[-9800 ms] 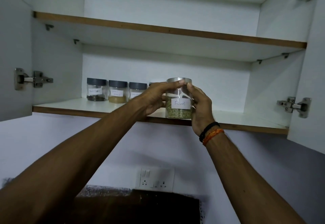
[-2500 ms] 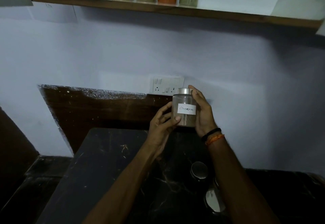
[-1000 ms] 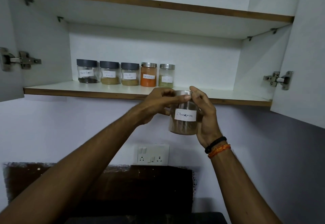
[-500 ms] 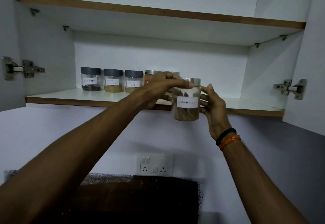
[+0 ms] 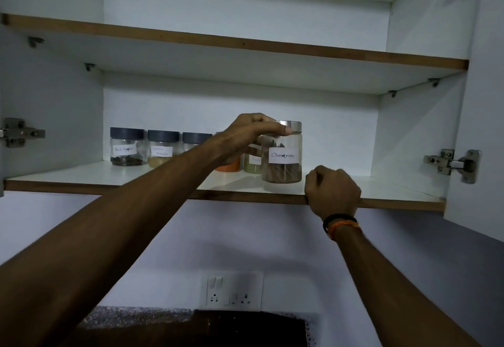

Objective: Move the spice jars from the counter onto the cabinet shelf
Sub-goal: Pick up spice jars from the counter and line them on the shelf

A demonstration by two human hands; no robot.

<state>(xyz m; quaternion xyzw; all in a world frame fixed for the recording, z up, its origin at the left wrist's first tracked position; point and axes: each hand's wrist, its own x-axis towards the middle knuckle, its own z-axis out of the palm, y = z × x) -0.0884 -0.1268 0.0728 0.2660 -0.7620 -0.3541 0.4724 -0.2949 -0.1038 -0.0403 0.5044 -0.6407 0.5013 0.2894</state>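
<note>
Six spice jars were counted on the lower cabinet shelf (image 5: 81,176), all upright. Three had dark grey lids: the black pepper jar (image 5: 126,147) (label read "Black Pepper"), a second jar (image 5: 163,149) whose two-line label was too scrawly to be read, and a third jar (image 5: 195,140) mostly hidden behind the forearm. Then an orange-filled jar (image 5: 230,167) and a greenish jar (image 5: 252,164) with a label starting "Fe...", both largely blocked.

The cinnamon jar (image 5: 282,153), silver-lidded and labelled "Cinnamon", was set on the shelf near its front edge. It was gripped around the lid and upper body by the left hand (image 5: 245,136), thumb laid across the lid rim. The other five jars were lined up behind and to the left of that grip.

The right hand (image 5: 332,192) was curled into a loose fist holding nothing, parked against the shelf's front edge just right of the cinnamon jar. Two wristbands (image 5: 341,224), one black and one orange, were worn on it.
</note>
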